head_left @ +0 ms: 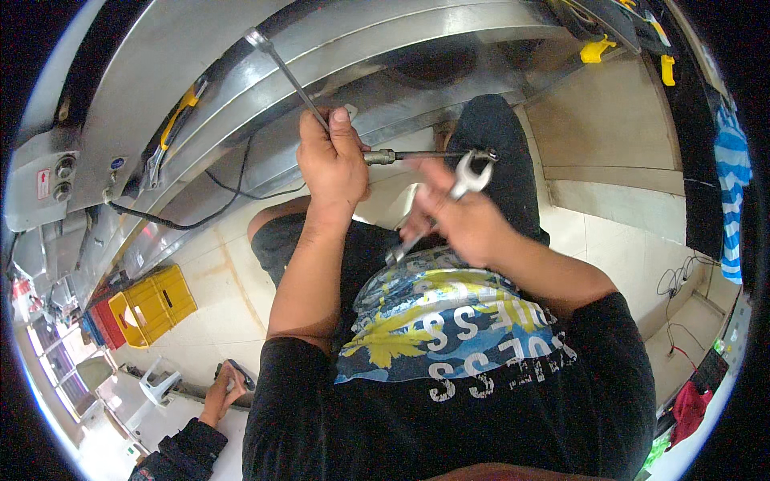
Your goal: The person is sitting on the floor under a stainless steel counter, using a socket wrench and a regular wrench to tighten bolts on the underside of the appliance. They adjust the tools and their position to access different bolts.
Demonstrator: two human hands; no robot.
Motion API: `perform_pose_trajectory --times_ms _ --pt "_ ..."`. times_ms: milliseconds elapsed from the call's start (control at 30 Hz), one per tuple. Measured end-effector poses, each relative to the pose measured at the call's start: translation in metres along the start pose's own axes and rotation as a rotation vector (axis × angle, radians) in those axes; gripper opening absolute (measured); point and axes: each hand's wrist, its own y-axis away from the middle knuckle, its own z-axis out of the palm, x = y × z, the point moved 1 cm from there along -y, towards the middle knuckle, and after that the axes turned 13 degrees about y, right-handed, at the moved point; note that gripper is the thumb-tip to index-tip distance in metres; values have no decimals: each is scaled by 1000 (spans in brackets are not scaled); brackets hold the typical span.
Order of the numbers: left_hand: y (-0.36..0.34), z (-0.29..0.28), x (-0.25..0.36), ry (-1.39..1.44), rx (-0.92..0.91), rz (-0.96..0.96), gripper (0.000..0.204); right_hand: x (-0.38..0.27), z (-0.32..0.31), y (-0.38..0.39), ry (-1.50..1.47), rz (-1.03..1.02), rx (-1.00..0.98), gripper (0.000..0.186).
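Open-ended wrench (462, 187): bright metal, smooth, glossy head. Slim-shafted tool (293, 82): smooth metal, soft sheen. Fitting (382, 157): duller metal, ridged-looking. Long curved panel (353, 60): bare metal, satin, streaked with reflections. Pliers (172, 131): metal jaws, plastic-looking grips. Crate (156, 305): hard plastic. Side board (601, 112): looks like wood, matt. Shirt (469, 417): matt cloth, printed. Striped cloth (731, 192): soft, creased. Floor (216, 276): smooth tile, slight gloss.
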Motion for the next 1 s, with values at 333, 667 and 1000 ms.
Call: perform_pose_trajectory --times_ms 333,667,1000 --pt "2 -2 2 -46 -1 92 28 37 -61 50 724 114 166 42" --pt "2 5 17 -78 -26 21 31 -89 -58 32 1962 -255 76 22" --pt "-4 5 15 -241 -1 40 36 -105 -41 23 2029 -353 82 20"
